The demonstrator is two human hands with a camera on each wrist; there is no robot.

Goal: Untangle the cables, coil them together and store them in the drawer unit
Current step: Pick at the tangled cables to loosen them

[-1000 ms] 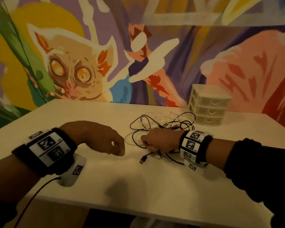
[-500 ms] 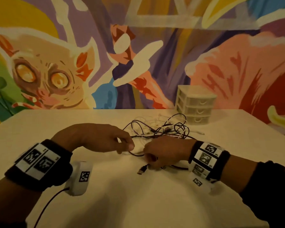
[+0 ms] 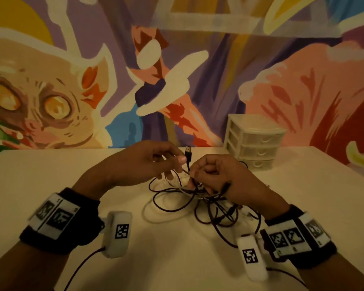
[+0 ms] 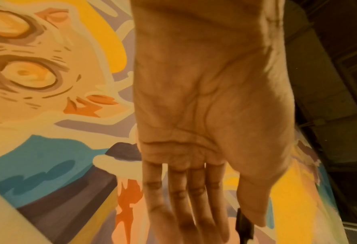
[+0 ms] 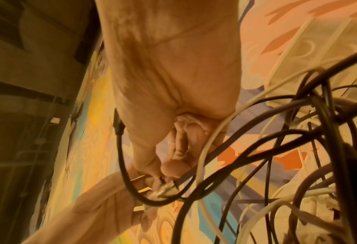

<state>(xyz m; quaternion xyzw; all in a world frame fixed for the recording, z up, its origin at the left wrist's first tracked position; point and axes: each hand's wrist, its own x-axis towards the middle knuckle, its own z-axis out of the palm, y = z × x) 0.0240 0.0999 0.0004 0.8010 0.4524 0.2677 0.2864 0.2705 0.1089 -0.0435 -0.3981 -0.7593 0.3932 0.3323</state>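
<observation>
Both hands are raised just above the surface (image 3: pixel 51 175), close together over the tangle of cables (image 3: pixel 189 202). Left hand (image 3: pixel 147 162) pinches a dark cable near its plug (image 3: pixel 188 154), which stands upright just beyond its fingertips; its other fingers lie fairly straight. Right hand (image 3: pixel 216 177) is curled round several dark and white strands, lifting the knot, while loops hang down beneath and toward the right wrist. Beyond the right hand, well apart, stands the drawer unit (image 3: pixel 254 143), drawers closed.
</observation>
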